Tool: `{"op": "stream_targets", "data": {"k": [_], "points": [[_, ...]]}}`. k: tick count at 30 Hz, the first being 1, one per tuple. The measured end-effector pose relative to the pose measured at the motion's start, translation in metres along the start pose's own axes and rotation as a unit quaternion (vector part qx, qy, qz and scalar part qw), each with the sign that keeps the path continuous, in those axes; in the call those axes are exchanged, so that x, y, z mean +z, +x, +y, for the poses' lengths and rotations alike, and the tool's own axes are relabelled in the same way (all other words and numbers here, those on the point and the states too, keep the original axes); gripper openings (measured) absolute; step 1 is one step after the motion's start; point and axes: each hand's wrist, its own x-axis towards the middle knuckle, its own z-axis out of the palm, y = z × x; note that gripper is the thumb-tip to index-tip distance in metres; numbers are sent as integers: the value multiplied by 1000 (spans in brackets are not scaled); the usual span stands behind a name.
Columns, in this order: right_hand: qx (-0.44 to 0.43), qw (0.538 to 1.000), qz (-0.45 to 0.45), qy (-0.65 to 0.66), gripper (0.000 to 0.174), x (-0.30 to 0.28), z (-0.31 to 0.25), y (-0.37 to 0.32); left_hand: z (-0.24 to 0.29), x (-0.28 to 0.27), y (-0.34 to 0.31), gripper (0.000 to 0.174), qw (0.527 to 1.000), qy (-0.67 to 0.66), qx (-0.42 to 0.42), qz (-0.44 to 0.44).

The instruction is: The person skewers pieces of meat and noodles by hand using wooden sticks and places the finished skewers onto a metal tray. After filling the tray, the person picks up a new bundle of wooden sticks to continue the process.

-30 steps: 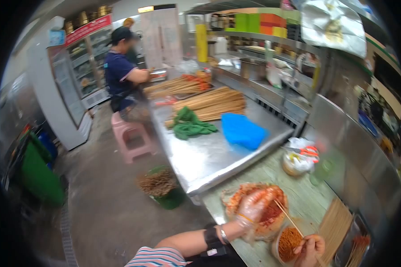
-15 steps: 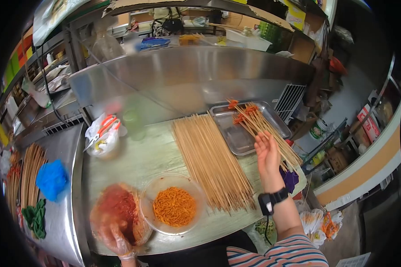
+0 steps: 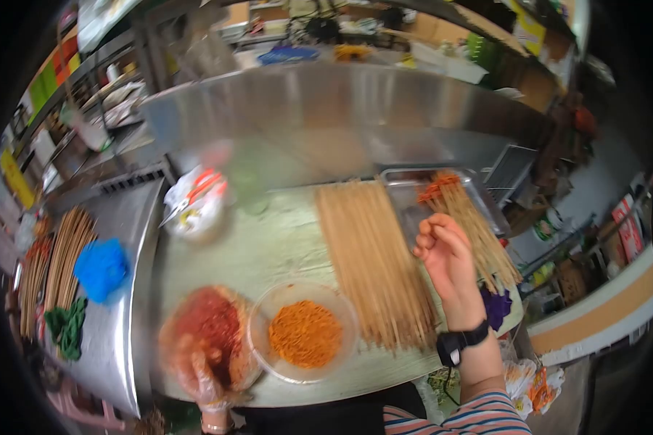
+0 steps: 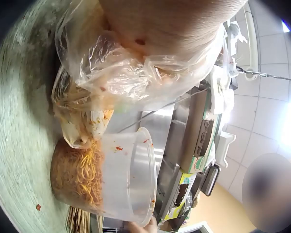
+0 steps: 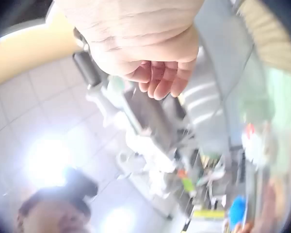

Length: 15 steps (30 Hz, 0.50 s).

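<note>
My left hand (image 3: 202, 378), in a clear plastic glove, reaches into the red seasoned food (image 3: 209, 319) in a plastic-lined container at the front left. Its fingers are blurred against the food, and I cannot tell whether they grip any. Just right of it stands a clear round tub (image 3: 352, 333) of orange shreds (image 4: 87, 174). My bare right hand (image 3: 446, 254) is held palm up with fingers loosely curled and nothing in them. It overlaps the right side of the bare wooden skewers (image 3: 374, 268). Beyond it, loaded skewers (image 3: 475, 232) lie with red ends in a metal tray (image 3: 406, 206).
A tub with a white bag and orange-handled scissors (image 3: 199, 190) stands back left, beside a green translucent cup (image 3: 250, 192). On the left steel table are more skewers (image 3: 69, 254), a blue bag (image 3: 101, 268) and a green cloth (image 3: 65, 326). A steel panel (image 3: 326, 109) rises behind.
The view swung right from the steel table. My right hand held a skewer at first; it was empty near the tray half a second ago. Since then its fingers have curled. My left hand stays at the food.
</note>
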Motion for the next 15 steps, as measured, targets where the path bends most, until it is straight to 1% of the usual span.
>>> {"op": "stream_targets", "data": {"k": [1,2,4,5,6,7,8,9,10,11,13,14,15], "points": [[-24,997,-74,-3,16,37,-7,-18,5,-2,0,32,1000,0,-25,-18],[-48,989,-143,-10,13,70,-15,-40,4,-3,1,30,1000,10,-6,-16],[-80,975,-206,31,15,125,-26,-78,-12,-12,-3,29,999,39,7,-13],[-88,962,-245,78,16,142,-28,-94,-23,-16,-2,30,999,51,13,-12],[-94,946,-283,130,17,157,-29,-106,-22,-17,-3,30,994,100,36,-13],[-93,928,-313,179,18,166,-27,-116,-18,-15,0,29,991,125,38,-23],[-91,909,-339,226,19,174,-23,-123,-16,-15,-2,29,993,117,29,-20],[-89,895,-355,256,21,178,-20,-128,-13,-12,-3,29,994,105,27,-15],[-87,882,-367,282,22,180,-17,-131,-8,-8,-3,29,999,44,-13,-10],[-88,874,-372,299,23,182,-15,-134,-1,-7,-4,28,997,67,-48,-9],[-94,865,-375,320,26,184,-12,-135,-5,-7,-3,28,999,25,-18,-23],[-96,861,-378,326,27,186,-13,-136,-11,-10,-3,29,999,25,-11,-20],[-100,860,-377,329,28,186,-12,-136,-11,-9,-4,29,999,22,-25,-23]]}}
